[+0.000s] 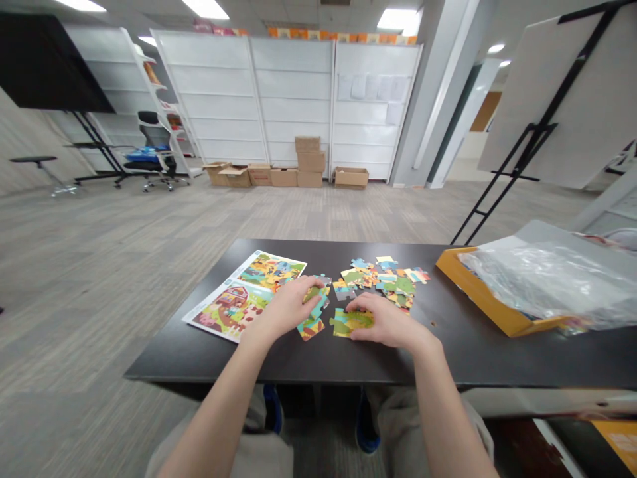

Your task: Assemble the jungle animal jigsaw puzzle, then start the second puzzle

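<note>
Left hand (284, 311): fingers (309, 295) narrow, curled onto teal-edged jigsaw pieces (316, 311); grip unclear. Those pieces lie front-to-back between hands, nearer left. Right hand (385, 323): fingers (361, 305) spread wide, flat on yellow-green jigsaw piece (345, 324), long axis sideways. Loose jigsaw pile (381, 282) just beyond, on dark tabletop (199, 355). Printed picture sheet (243, 295) at left. Orange box (490, 309) at right, clear plastic bag (542, 282) lying inside.
</note>
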### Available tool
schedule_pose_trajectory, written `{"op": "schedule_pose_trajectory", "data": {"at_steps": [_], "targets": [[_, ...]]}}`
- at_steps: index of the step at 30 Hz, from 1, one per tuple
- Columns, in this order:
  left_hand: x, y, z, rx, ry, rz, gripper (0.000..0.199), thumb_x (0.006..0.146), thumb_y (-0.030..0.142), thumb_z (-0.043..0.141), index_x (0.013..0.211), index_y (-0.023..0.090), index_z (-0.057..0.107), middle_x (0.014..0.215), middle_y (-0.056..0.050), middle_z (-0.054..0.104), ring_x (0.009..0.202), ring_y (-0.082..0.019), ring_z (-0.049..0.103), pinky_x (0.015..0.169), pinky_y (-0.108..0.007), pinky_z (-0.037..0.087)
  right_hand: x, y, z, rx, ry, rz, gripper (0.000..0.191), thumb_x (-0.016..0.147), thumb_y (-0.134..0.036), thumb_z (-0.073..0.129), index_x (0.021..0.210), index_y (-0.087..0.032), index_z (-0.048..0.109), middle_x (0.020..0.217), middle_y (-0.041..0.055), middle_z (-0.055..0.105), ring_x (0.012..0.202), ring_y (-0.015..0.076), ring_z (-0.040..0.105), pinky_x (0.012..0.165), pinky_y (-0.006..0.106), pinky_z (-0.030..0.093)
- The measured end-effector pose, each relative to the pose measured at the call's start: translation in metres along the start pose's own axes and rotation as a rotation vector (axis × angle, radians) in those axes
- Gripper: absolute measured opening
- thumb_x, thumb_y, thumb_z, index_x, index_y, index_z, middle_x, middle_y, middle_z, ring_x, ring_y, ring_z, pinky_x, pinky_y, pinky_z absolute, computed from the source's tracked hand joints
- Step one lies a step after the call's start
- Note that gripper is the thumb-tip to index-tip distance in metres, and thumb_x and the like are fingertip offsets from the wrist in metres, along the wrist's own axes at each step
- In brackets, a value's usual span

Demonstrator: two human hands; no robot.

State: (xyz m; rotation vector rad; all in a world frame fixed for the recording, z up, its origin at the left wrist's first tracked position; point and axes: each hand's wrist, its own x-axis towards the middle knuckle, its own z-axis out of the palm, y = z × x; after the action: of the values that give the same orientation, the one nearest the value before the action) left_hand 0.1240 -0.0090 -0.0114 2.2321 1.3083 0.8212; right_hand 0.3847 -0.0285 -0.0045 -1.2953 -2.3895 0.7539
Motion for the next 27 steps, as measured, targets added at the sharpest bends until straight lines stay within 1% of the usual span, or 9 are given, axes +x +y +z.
{"op": "schedule_pose_trajectory", "data": {"at_steps": [2, 4, 8, 11, 15, 18, 21, 24, 27], "targets": [[0.004, 0.006, 0.002, -0.23, 0.051, -0.113, 0.025, 0.091, 0.032, 0.057, 0.114, 0.022, 0.059, 0.1, -0.003, 0.069, 0.08, -0.02, 0.075, 0.073, -0.033, 0.059, 0.001, -0.002, 0.001, 0.019, 0.065, 0.002, 0.03, 0.08, -0.035, 0.079, 0.105, -0.021, 0.072, 0.11, 0.0081, 0.071, 0.105, 0.0261, 0.064, 0.095, 0.039, 0.049], [0.007, 0.014, 0.005, -0.465, 0.093, -0.201, 0.03, 0.088, 0.038, 0.062, 0.114, 0.022, 0.055, 0.093, -0.001, 0.067, 0.066, -0.017, 0.072, 0.06, -0.028, 0.058, 0.003, -0.004, 0.002, 0.067, 0.152, 0.02, 0.027, 0.085, -0.04, 0.074, 0.102, -0.02, 0.071, 0.105, 0.0078, 0.073, 0.097, 0.0244, 0.066, 0.089, 0.039, 0.051], [0.011, 0.029, 0.011, -0.766, 0.155, -0.27, 0.037, 0.08, 0.044, 0.074, 0.099, 0.021, 0.052, 0.081, 0.001, 0.068, 0.068, -0.016, 0.071, 0.062, -0.027, 0.058, 0.009, -0.007, 0.008, 0.272, 0.257, 0.016, 0.032, 0.091, -0.044, 0.066, 0.114, -0.022, 0.065, 0.099, 0.0056, 0.074, 0.087, 0.0205, 0.069, 0.074, 0.033, 0.052], [0.011, 0.033, 0.013, -0.854, 0.131, -0.303, 0.041, 0.077, 0.048, 0.078, 0.091, 0.02, 0.051, 0.08, -0.001, 0.072, 0.072, -0.016, 0.072, 0.068, -0.028, 0.059, 0.013, -0.006, 0.01, 0.428, 0.309, -0.001, 0.034, 0.09, -0.037, 0.065, 0.12, -0.022, 0.06, 0.088, 0.0023, 0.072, 0.077, 0.0182, 0.069, 0.069, 0.031, 0.052], [0.007, 0.032, 0.011, -0.768, 0.045, -0.298, 0.045, 0.077, 0.049, 0.079, 0.1, 0.02, 0.054, 0.075, 0.0, 0.073, 0.072, -0.017, 0.072, 0.068, -0.028, 0.057, 0.014, -0.004, 0.009, 0.595, 0.384, -0.001, 0.028, 0.088, -0.035, 0.066, 0.112, -0.023, 0.059, 0.075, -0.0015, 0.067, 0.07, 0.0167, 0.066, 0.067, 0.03, 0.052], [0.002, 0.032, 0.007, -0.688, -0.062, -0.255, 0.043, 0.081, 0.048, 0.075, 0.106, 0.019, 0.057, 0.067, 0.001, 0.07, 0.068, -0.017, 0.071, 0.066, -0.027, 0.055, 0.015, -0.004, 0.007, 0.635, 0.4, -0.002, 0.025, 0.088, -0.036, 0.066, 0.108, -0.023, 0.061, 0.079, 0.0, 0.069, 0.072, 0.0165, 0.067, 0.07, 0.031, 0.053], [-0.002, 0.031, 0.004, -0.628, -0.114, -0.253, 0.036, 0.084, 0.048, 0.07, 0.1, 0.019, 0.058, 0.067, 0.0, 0.07, 0.069, -0.019, 0.071, 0.063, -0.027, 0.054, 0.016, -0.004, 0.008, 0.598, 0.388, -0.006, 0.024, 0.088, -0.037, 0.066, 0.107, -0.022, 0.065, 0.084, 0.0023, 0.072, 0.074, 0.0171, 0.067, 0.071, 0.032, 0.054], [-0.007, 0.028, 0.0, -0.507, -0.11, -0.238, 0.03, 0.086, 0.046, 0.066, 0.099, 0.019, 0.06, 0.075, -0.003, 0.073, 0.075, -0.021, 0.073, 0.068, -0.03, 0.056, 0.017, -0.003, 0.009, 0.59, 0.37, 0.011, 0.024, 0.087, -0.037, 0.066, 0.104, -0.021, 0.066, 0.082, 0.0024, 0.072, 0.073, 0.0177, 0.068, 0.071, 0.033, 0.055], [-0.019, 0.023, -0.006, -0.196, -0.086, -0.183, 0.034, 0.08, 0.044, 0.074, 0.103, 0.021, 0.065, 0.093, -0.006, 0.076, 0.086, -0.025, 0.073, 0.077, -0.035, 0.057, 0.017, -0.001, 0.01, 0.565, 0.37, 0.061, 0.023, 0.086, -0.038, 0.064, 0.101, -0.02, 0.066, 0.076, 0.0021, 0.071, 0.07, 0.0186, 0.069, 0.072, 0.034, 0.056]]}}
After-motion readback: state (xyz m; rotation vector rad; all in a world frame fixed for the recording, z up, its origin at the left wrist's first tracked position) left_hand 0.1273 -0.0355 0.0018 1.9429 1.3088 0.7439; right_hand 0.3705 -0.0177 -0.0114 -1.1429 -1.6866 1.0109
